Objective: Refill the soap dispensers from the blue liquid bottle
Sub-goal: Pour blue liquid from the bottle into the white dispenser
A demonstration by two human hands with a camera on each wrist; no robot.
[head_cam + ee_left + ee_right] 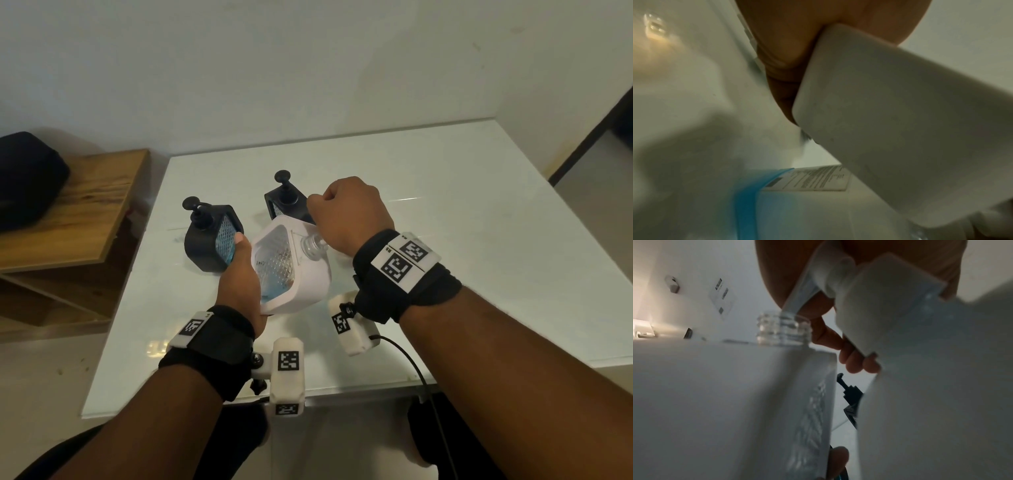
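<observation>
A white soap dispenser [303, 286] with a clear patterned window is tilted over the table, and my left hand [239, 274] grips its side. A little blue liquid lies in its lower corner. Its clear threaded neck [312, 247] is uncapped. My right hand [344, 209] is fisted just above the neck and holds the white pump [840, 277]. The pump's tube [797, 293] reaches down into the neck [784, 328]. In the left wrist view the dispenser's white body [900, 129] fills the right side. The blue liquid bottle is not clearly seen.
Two black dispensers with pumps on stand on the white glass table [445, 205]: one left [212, 240], one behind [287, 202]. A wooden shelf [68, 212] with a dark bag stands left of the table. A blue band and printed label [807, 180] show below the dispenser.
</observation>
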